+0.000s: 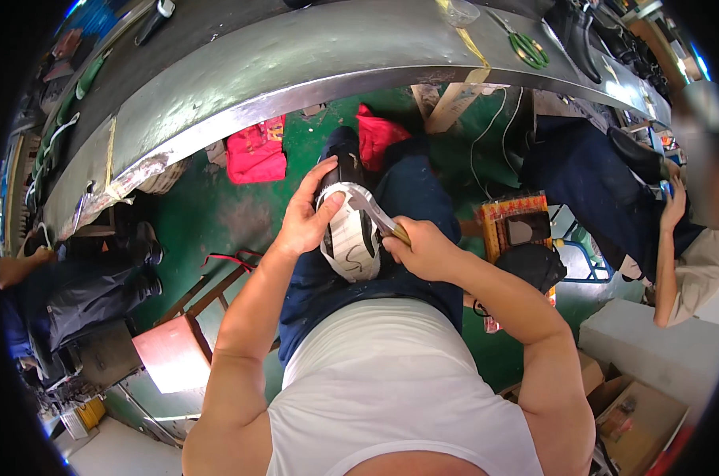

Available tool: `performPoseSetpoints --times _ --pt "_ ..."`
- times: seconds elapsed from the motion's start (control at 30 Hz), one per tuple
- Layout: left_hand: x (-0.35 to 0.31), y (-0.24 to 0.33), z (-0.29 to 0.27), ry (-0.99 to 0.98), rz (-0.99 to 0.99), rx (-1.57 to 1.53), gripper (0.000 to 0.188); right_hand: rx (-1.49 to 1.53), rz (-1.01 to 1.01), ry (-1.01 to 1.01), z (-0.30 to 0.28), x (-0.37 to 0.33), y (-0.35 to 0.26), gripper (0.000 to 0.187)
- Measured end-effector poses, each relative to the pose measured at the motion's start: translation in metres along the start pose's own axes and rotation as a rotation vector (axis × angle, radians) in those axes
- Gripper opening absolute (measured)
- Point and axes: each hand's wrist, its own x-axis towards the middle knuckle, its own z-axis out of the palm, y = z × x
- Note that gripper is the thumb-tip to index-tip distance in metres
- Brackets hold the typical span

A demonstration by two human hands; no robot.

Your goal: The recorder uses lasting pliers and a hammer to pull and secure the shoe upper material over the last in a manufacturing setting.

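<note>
A partly made shoe (347, 255) rests on my lap with its pale underside up and dark material around its edges. A curved dark pen mark shows on the pale surface near the end closest to me. My left hand (308, 210) grips the far part of the shoe from the left, thumb pressed on the pale underside. My right hand (419, 250) is closed around the yellowish handle of a hand tool (381, 216) with a grey metal head. Its head lies against the shoe beside my left thumb; whether it has jaws cannot be made out.
A long metal workbench (296, 51) curves across in front, bearing green-handled scissors (526, 51). Red cloth (258, 151) lies beneath it. A pink-topped stool (171, 351) stands left. Co-workers sit at both sides; one's hand (674, 202) shows at right. An open cardboard box (641, 420) is lower right.
</note>
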Motion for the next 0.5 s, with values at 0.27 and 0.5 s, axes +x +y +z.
performPoseSetpoints --times 0.27,0.5 --pt "0.000 -0.017 0.001 0.144 -0.035 -0.222 0.050 -0.341 -0.496 0.552 0.029 0.040 0.042 0.024" --pt "-0.014 0.011 0.008 0.001 -0.230 -0.651 0.063 -0.395 -0.247 0.387 0.031 -0.008 0.005 0.028"
